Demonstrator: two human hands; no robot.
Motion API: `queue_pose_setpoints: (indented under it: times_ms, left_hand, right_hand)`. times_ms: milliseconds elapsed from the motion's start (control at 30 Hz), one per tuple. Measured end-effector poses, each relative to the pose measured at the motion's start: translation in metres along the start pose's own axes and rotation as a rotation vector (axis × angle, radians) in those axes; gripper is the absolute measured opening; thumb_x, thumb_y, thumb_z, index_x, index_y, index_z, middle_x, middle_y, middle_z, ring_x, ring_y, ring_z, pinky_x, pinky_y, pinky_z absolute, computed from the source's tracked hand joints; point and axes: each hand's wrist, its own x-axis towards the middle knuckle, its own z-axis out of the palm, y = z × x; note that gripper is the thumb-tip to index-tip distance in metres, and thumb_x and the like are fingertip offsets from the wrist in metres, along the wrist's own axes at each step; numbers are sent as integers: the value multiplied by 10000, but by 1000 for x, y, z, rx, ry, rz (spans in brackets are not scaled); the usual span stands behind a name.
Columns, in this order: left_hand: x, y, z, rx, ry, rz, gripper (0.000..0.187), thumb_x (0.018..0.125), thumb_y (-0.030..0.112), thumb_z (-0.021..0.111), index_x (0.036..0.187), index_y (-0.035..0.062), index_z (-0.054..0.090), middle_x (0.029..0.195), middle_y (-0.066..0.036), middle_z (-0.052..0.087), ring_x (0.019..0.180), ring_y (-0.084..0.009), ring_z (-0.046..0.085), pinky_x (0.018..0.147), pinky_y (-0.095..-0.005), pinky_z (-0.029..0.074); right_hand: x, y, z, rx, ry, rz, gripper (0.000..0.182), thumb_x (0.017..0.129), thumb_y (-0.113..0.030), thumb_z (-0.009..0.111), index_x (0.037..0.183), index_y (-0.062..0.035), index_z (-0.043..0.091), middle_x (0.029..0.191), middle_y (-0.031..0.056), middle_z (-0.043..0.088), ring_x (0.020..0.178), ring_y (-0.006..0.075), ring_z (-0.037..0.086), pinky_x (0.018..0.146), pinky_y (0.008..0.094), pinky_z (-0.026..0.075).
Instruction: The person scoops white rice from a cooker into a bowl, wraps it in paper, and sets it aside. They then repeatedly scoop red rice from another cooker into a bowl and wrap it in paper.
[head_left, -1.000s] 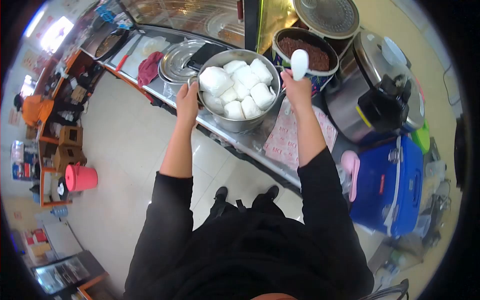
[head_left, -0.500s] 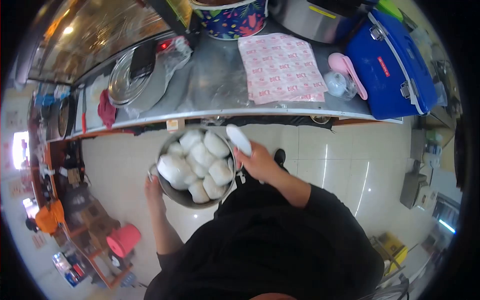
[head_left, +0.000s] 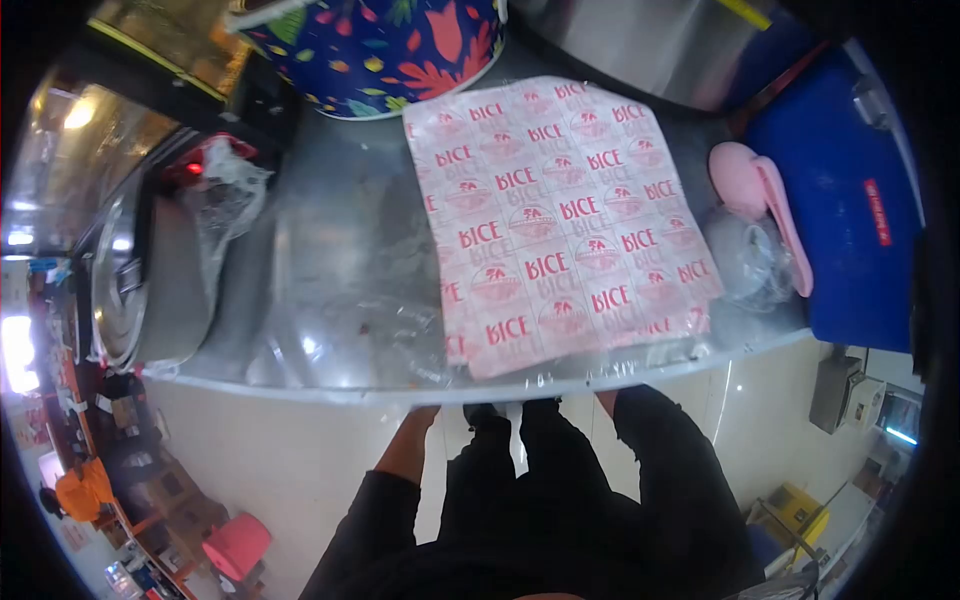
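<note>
Both of my forearms reach forward under the front edge of the metal counter [head_left: 330,310], which hides my left hand and my right hand. The pot and its white contents are out of sight as well. On the counter lies a stack of white paper sheets [head_left: 560,220] printed in pink with the word RICE. To its right are a pink scoop [head_left: 742,180] and a clear plastic bag [head_left: 750,260].
A blue cooler box [head_left: 840,210] stands on the right. Behind the sheets are a flower-patterned tub [head_left: 390,50] and a large steel vessel [head_left: 640,45]. A metal container [head_left: 180,280] sits at the left. On the floor is a pink bin [head_left: 238,546].
The view has moved closer to the counter. My hands and the pot have gone from in front of me to below the counter edge, out of sight.
</note>
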Motion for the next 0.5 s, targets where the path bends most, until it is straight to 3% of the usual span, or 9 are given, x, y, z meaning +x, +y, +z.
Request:
queue_pose_setpoints:
  times_ms: [200,500]
  left_hand:
    - [56,-31,-21,51,352,-260,352,908,339,573,1181,120,530,1067,-83,611,919,-205,598,758,-371,499]
    - [70,-63,-46,-91,473,-297,380,897,268,574,1247,144,496,1081,-101,617,850,-223,608,689,-369,509]
  right_hand:
    - [79,28,6,-178,-2,41,377,898,-377,579,1078,-49,625,883,179,678,839,309,675,749,421,511]
    - [115,57,34,-291,-89,45,415,897,-419,570,1109,-66,622,904,190,674,849,318,671,743,429,510]
